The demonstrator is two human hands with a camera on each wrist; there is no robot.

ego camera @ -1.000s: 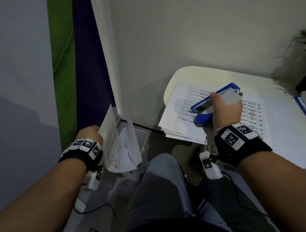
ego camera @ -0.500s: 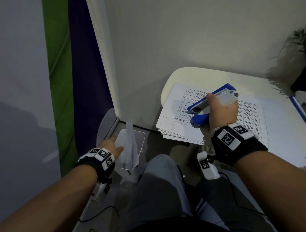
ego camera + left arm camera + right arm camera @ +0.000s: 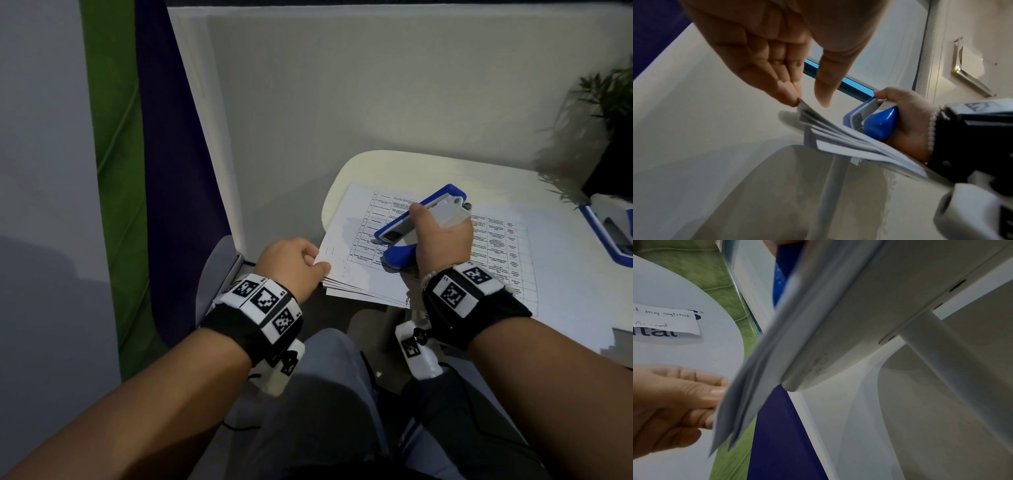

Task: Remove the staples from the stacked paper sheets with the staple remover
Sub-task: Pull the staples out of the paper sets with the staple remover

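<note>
Left of centre in the head view, we log the left hand at the stack's near-left corner. In the left wrist view its fingertips touch the top sheet's corner, thumb just apart: relaxed, no pinch. The stack lies fanned on the table, overhanging its edge. The remover rests on the stack at centre right, its long axis running lower left to upper right, nose pointing lower left. The right hand clenches it. We judge the step to be readying the next set. Next: lift the corner and bring the nose to the staple, which we cannot see.
</note>
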